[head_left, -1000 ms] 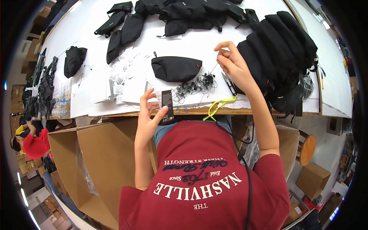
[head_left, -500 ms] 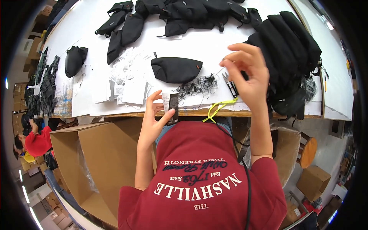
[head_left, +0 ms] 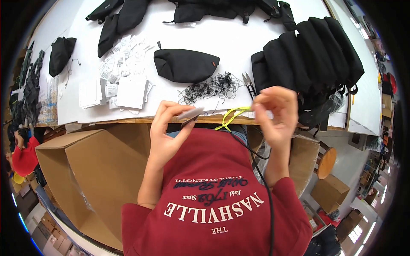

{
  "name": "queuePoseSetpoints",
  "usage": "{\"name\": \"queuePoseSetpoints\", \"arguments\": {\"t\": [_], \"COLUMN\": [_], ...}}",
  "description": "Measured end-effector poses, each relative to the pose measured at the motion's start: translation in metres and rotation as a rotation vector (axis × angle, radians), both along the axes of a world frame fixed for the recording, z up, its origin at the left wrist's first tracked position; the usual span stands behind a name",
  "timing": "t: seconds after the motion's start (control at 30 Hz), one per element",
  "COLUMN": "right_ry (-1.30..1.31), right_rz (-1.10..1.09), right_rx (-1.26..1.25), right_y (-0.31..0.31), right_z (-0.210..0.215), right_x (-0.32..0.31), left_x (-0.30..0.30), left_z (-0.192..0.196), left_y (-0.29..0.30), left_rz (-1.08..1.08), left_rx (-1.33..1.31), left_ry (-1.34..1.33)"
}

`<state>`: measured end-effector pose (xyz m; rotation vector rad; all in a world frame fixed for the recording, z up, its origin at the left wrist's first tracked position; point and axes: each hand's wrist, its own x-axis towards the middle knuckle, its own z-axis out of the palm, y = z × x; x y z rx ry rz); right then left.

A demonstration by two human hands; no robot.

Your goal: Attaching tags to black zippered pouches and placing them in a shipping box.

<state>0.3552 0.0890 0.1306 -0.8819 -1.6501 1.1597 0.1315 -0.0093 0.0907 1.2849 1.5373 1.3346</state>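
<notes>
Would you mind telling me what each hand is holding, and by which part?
The left hand pinches a small flat tag by its lower end. The right hand has its fingers closed together; what they hold cannot be told.

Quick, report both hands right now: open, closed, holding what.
Left hand: closed, fingers pinching a small flat grey-and-black tag.
Right hand: fingers curled and pinched together; what it holds, if anything, cannot be told.

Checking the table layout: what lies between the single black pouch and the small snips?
In the head view, a tangle of thin black strings lies on the white table, between the black pouch and the snips.
</notes>
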Motion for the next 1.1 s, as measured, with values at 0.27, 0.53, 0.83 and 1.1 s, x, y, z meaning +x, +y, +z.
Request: {"name": "queuePoseSetpoints", "arguments": {"t": [0.27, 0.53, 0.83, 1.1], "right_ry": [-0.101, -0.198, -0.109, -0.208], "right_rz": [0.143, 0.135, 0.189, 0.439], "right_rx": [0.163, 0.158, -0.191, -0.289], "right_y": [-0.018, -0.018, -0.008, -0.004], "right_z": [-0.021, -0.022, -0.019, -0.019], "right_x": [-0.044, -0.045, -0.038, -0.044], "left_x": [0.012, 0.02, 0.005, -0.01], "left_z": [0.01, 0.012, 0.008, 0.002], "left_y": [0.011, 0.012, 0.016, 0.023], "left_rz": [-0.034, -0.008, -0.152, -0.394], "left_rx": [0.01, 0.066, 0.096, -0.349], "left_ry": [-0.071, 0.091, -0.099, -0.434]}}
